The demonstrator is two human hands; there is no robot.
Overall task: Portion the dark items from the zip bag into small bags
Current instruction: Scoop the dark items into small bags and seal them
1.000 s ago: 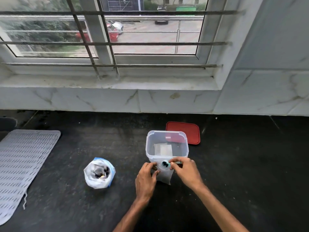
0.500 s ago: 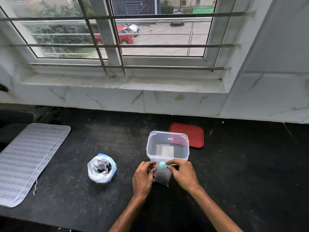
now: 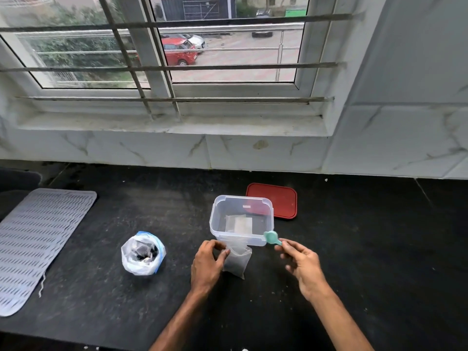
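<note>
A small white sticker (image 3: 246, 206) on the far wall of the clear container (image 3: 268, 219) is too small to read. The container stands open on the black table (image 3: 354, 262), with pale flat bags (image 3: 239, 224) lying on its floor. Its red lid (image 3: 281, 198) lies flat just behind it, to the right. A grey perforated mat (image 3: 38, 239) lies at the table's left end, and a barred window (image 3: 228, 59) runs above the far wall.

The zip bag (image 3: 134, 262) stands left of the container, apart from it, mouth rolled open, with the dark items (image 3: 149, 252) visible inside.

The small bag (image 3: 236, 262) stands upright against the container's near wall. The left hand (image 3: 206, 264) pinches its left top edge between thumb and curled fingers. It looks nearly clear against the dark table, so what it holds cannot be told. The right hand (image 3: 302, 262) pinches the handle of a teal scoop (image 3: 272, 238) between thumb and forefinger, its other fingers loosely spread. The scoop's bowl sits at the container's near right corner, away from the small bag's mouth.
</note>
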